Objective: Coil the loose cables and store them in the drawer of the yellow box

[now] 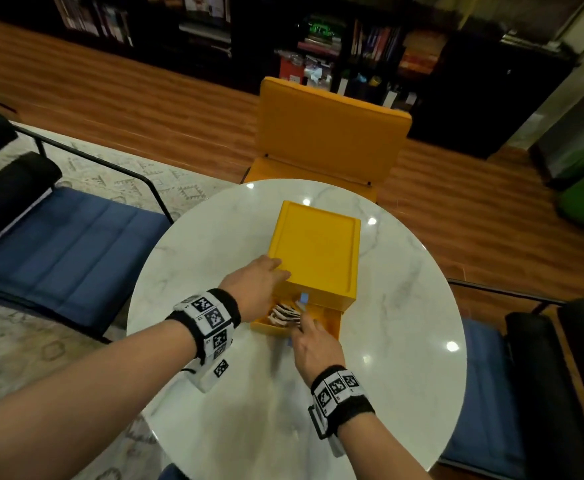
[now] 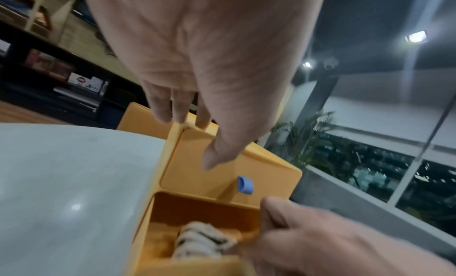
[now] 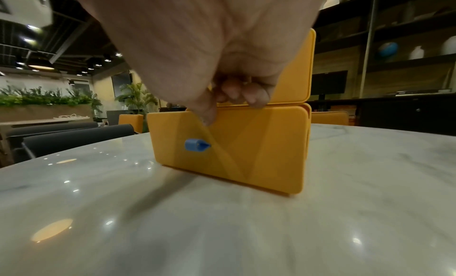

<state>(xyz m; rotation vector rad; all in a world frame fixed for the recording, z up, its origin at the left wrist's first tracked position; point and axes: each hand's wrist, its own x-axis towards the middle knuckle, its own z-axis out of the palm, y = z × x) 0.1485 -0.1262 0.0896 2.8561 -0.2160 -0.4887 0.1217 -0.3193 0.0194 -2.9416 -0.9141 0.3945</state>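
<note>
A yellow box (image 1: 314,244) stands on the round marble table (image 1: 207,244). Its lower drawer (image 1: 332,323) is pulled partly out. A coiled black-and-white cable (image 1: 285,315) lies inside the drawer (image 2: 197,208), and the left wrist view shows the same cable (image 2: 202,241). My left hand (image 1: 266,271) rests with straight fingers on the box's near left top corner (image 2: 187,128). My right hand (image 1: 309,332) grips the drawer front (image 3: 259,149), fingers curled over its top edge and thumb on its face. A blue knob (image 3: 196,144) sticks out of the drawer front; another blue knob (image 2: 245,184) sits on the panel above.
A yellow chair (image 1: 332,133) stands behind the table. Blue cushioned benches with black frames flank it on the left (image 1: 69,244) and right (image 1: 484,393). Dark bookshelves (image 1: 370,43) line the far wall. Bare marble lies near me.
</note>
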